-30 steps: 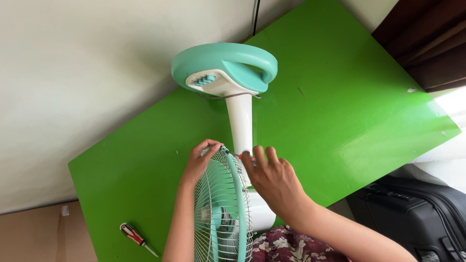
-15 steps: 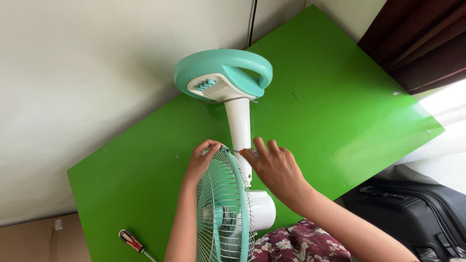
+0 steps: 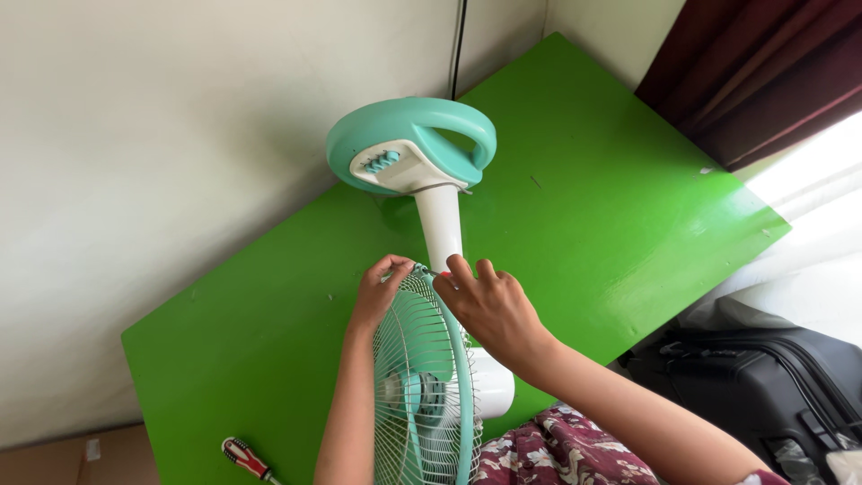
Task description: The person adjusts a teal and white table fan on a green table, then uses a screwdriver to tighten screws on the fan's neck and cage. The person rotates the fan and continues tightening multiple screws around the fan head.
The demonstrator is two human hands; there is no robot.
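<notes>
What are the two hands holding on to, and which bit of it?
Both hands grip the fan's wire grille at its rim, near the white neck. The left hand pinches the rim's edge; the right hand holds it from the other side.

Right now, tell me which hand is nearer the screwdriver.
Left. The left hand grips the fan guard's top rim, on the side of the screwdriver lying on the green table. The right hand is across the guard, farther off.

A green table (image 3: pixel 628 180) stands against a pale wall (image 3: pixel 135 135). A dark red curtain (image 3: pixel 763 72) hangs beyond its far corner, bright daylight beside it. A black suitcase (image 3: pixel 745 386) sits beside the table.
</notes>
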